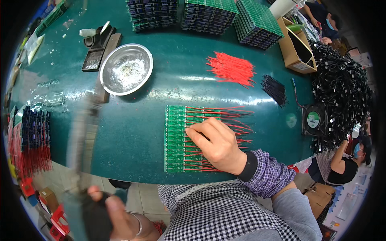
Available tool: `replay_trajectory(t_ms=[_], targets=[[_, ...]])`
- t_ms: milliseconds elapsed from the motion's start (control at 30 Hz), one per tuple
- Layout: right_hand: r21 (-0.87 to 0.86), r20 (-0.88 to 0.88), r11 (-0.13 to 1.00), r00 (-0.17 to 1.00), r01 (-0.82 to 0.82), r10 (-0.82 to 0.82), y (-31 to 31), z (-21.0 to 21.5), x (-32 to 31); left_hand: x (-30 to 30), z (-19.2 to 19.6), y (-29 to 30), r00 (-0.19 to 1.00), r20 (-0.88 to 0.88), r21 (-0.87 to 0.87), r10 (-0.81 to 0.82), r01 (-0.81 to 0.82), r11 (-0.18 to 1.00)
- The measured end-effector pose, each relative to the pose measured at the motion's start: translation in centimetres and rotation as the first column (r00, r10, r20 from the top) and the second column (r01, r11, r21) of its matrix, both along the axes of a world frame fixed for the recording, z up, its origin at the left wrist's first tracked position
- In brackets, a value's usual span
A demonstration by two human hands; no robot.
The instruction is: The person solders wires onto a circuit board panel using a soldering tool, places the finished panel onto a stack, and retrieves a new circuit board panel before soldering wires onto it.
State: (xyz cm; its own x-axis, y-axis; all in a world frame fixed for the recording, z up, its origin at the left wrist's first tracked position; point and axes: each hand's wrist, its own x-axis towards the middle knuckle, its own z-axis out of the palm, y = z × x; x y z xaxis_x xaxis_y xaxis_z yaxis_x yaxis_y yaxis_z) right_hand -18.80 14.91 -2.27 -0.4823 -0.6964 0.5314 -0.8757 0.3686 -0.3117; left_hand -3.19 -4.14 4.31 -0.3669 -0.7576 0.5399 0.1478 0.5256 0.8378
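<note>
A green circuit board panel [175, 140] lies on the table in front of me, with rows of red wires [201, 163] and some black ones trailing off to its right. My right hand [215, 142] is over the panel, thumb and forefinger pinched together at the inner ends of the wires; what sits between the fingertips is hidden. Off the table's front edge at lower left, my left hand [120, 217] grips a dark-handled tool [94, 217] with a long grey upper part. Motion smears this tool, so its exact kind does not show.
Beyond the panel are a metal bowl [138, 80], a dark stand [93, 58], loose red wires [231, 69] and black wires [274, 90]. Stacked boards [211, 14] line the back; wired boards [36, 132] stand left. At right are a fan [315, 119], heaped black cables [341, 88] and co-workers.
</note>
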Motion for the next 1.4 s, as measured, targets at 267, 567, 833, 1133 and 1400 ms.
replay_trajectory(t_ms=[267, 567, 833, 1133, 1400], targets=[[-0.020, 0.035, 1.000, 0.999, 0.004, -0.004, 0.0, 0.0, 0.0, -4.7, -2.0, -3.3, 0.977, 0.178, 0.394, -0.118, 0.039, 0.918], [-0.044, 0.024, 0.999, 1.000, -0.015, 0.016, 0.3, 0.3, -0.2, 3.3, -2.9, 1.5, 0.911, 0.311, 0.415, -0.272, 0.127, 0.901], [-0.073, 0.098, 0.997, 0.995, -0.017, 0.024, 0.7, 0.6, 0.9, 8.2, -4.8, 1.9, 0.709, 0.615, 0.262, -0.345, 0.228, 0.938], [-0.003, 0.093, 0.999, 0.995, -0.034, 0.034, 0.8, 0.2, 0.8, 5.1, -3.8, 2.7, 0.741, 0.582, 0.174, -0.336, 0.290, 0.941], [-0.001, 0.094, 1.000, 0.995, -0.026, 0.026, 0.6, 0.2, 0.7, 5.2, -3.8, 2.5, 0.689, 0.624, 0.184, -0.369, 0.329, 0.926]])
